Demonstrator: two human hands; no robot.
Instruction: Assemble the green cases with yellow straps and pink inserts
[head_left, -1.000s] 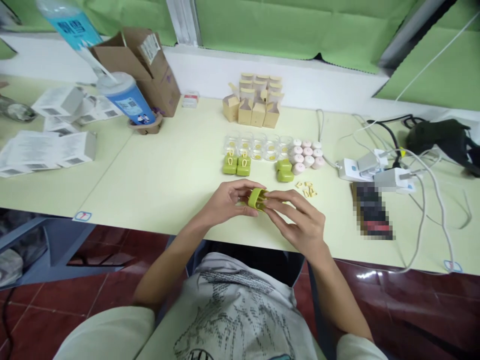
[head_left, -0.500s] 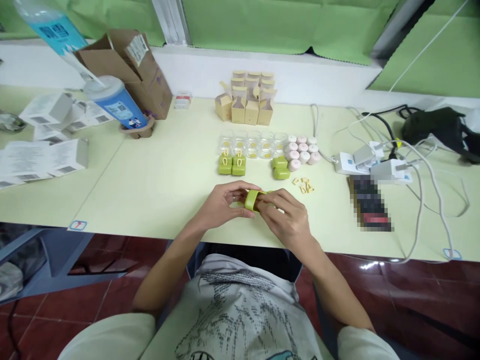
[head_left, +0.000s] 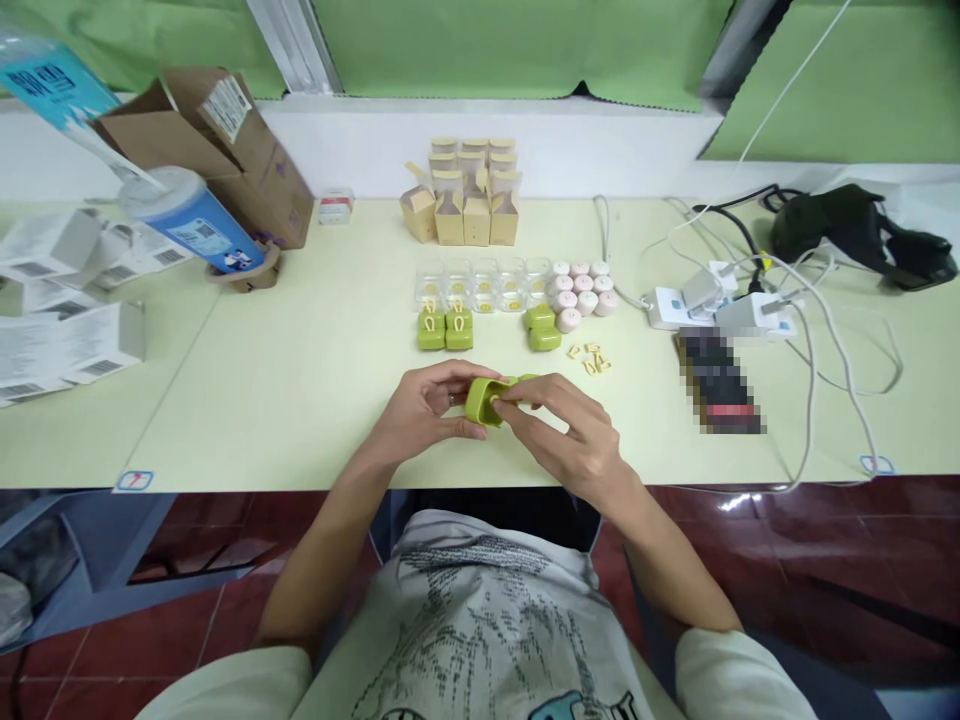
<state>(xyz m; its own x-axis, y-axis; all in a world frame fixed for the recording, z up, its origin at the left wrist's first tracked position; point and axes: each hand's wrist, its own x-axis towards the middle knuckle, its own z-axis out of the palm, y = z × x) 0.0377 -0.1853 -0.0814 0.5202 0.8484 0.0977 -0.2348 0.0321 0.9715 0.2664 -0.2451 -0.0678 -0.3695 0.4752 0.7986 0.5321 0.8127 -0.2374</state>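
Note:
My left hand (head_left: 416, 415) grips a small green case (head_left: 474, 402) from its left side, thumb below and fingers above. The hollow of the case faces right, and another green part shows behind my right fingers. My right hand (head_left: 581, 440) has thumb and forefinger pinched at that opening; whatever they hold is too small to make out. Beyond my hands stand green cases with pale yellow loops (head_left: 445, 332) on top. More green cases (head_left: 543, 330) sit to their right, near several loose yellow loops (head_left: 591, 360).
Clear plastic cups (head_left: 484, 285) stand beside pink and white round pieces (head_left: 581, 290). Small kraft boxes (head_left: 465, 215) are behind them. To the right lie a power strip (head_left: 679, 308), cables and a pixelated dark object (head_left: 718, 385). A blue canister (head_left: 206, 225), cardboard box (head_left: 277, 190) and white boxes (head_left: 67, 350) occupy the left.
My view has shifted slightly. The green case has turned so its hollow shows more, and my right fingers have drawn back a little and are pinched at its opening.

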